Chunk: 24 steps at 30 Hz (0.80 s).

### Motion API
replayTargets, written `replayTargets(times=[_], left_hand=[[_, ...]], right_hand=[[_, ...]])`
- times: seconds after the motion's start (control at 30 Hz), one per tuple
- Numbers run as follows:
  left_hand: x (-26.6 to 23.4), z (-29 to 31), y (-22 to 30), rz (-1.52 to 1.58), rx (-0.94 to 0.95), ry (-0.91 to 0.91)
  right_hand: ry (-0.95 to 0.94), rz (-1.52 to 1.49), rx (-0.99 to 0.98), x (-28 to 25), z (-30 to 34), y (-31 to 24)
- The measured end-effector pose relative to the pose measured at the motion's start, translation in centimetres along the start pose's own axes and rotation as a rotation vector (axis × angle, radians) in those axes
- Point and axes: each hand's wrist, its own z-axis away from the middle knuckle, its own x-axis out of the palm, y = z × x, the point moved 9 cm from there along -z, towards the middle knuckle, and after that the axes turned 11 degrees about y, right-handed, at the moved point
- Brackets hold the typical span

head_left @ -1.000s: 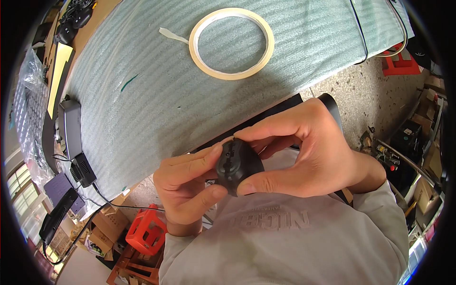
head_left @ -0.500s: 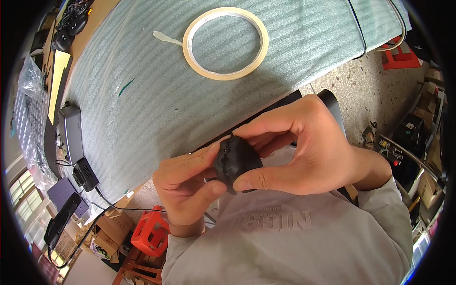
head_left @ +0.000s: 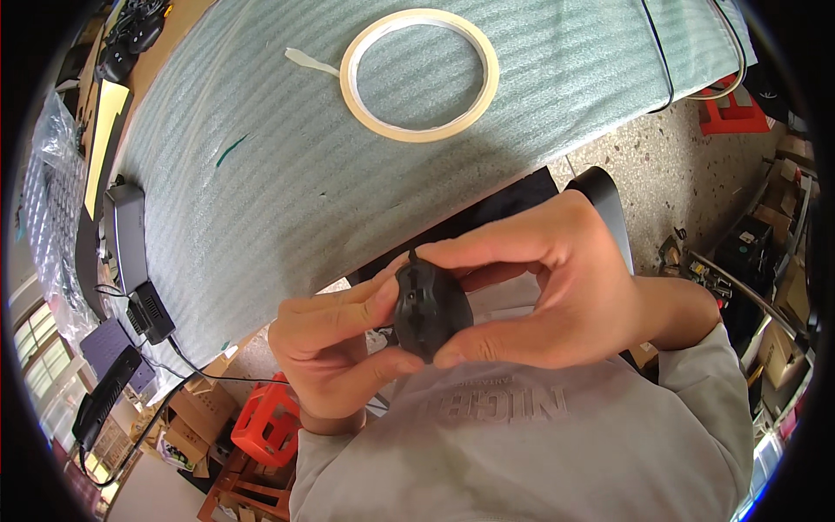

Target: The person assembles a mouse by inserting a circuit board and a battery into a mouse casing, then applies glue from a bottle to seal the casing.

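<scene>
In front of my chest I hold a black rounded plastic casing [head_left: 432,309], shaped much like a computer mouse, with a seam and small holes along its left side. My left hand [head_left: 330,348] pinches that side, with fingertips at the top and the thumb near the bottom. My right hand [head_left: 557,278] is closed round the other side, its forefinger at the upper end and its thumb pressed at the lower end. The casing's underside is hidden. Beyond my hands, a ring of cream tape [head_left: 419,130] lies on the foam-covered table [head_left: 278,217], its loose end sticking out to the left.
A grey-black box-shaped device [head_left: 128,235] and a black adapter [head_left: 151,315] with cables stand at the table's left edge, near bubble wrap [head_left: 56,191]. Black cables [head_left: 657,52] cross the far right corner. Red stools [head_left: 268,424] and cardboard boxes [head_left: 202,409] are on the floor.
The casing has turned slightly in my hands, and its dark gap along the seam looks narrower. My left thumb and fingers have shifted a little on it. The whole view has moved slightly.
</scene>
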Motion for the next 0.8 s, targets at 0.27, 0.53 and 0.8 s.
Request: replayTargets(times=[0.27, 0.53, 0.8], left_hand=[[0.2, 0.5, 0.7, 0.025, 0.169, -0.108], [0.9, 0.7, 2.6, -0.042, 0.361, -0.174], [1.9, 0.8, 4.1, -0.152, 0.543, -0.318]], right_hand=[[0.05, 0.152, -0.368, 0.5, 0.9, -2.4], [0.079, 0.219, -0.621, 0.8, 1.7, -4.5], [0.067, 0.267, -0.691, 1.0, 2.4, -4.5]])
